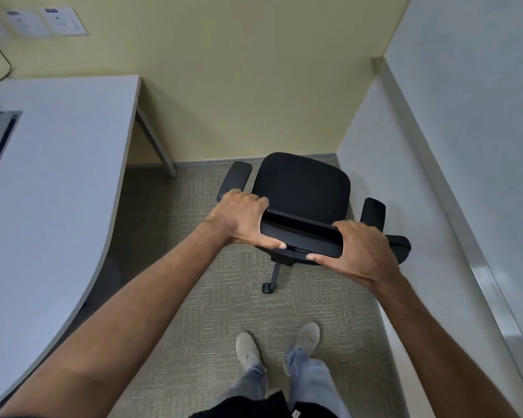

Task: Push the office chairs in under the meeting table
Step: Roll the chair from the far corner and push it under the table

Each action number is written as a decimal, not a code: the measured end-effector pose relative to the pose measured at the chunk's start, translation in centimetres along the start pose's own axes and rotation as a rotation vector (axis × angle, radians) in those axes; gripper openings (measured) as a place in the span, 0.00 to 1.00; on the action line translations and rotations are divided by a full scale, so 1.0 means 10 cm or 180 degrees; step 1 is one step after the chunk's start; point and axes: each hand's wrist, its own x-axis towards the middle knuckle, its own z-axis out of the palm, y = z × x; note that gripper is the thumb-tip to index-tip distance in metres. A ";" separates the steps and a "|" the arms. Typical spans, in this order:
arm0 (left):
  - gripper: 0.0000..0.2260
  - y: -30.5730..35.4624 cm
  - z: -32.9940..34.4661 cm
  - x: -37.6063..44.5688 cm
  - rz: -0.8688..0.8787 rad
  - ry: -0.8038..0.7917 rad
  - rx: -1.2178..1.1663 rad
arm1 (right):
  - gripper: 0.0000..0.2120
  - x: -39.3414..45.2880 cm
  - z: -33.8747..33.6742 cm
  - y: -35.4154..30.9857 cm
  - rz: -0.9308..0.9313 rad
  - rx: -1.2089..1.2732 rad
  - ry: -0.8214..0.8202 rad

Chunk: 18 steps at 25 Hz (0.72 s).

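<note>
Carpeted corner, meeting table along left. Office chair sits ahead, well right of the table edge. Left hand and right hand both clamped on backrest top; needs swinging left.

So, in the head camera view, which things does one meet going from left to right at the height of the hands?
meeting table → left hand → chair backrest top → right hand → white wall
</note>
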 end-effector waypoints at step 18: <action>0.43 -0.17 0.06 -0.91 -0.1520 0.0084 -0.0227 | 0.49 0.97 -0.24 -0.53 -0.1348 0.0273 -0.0589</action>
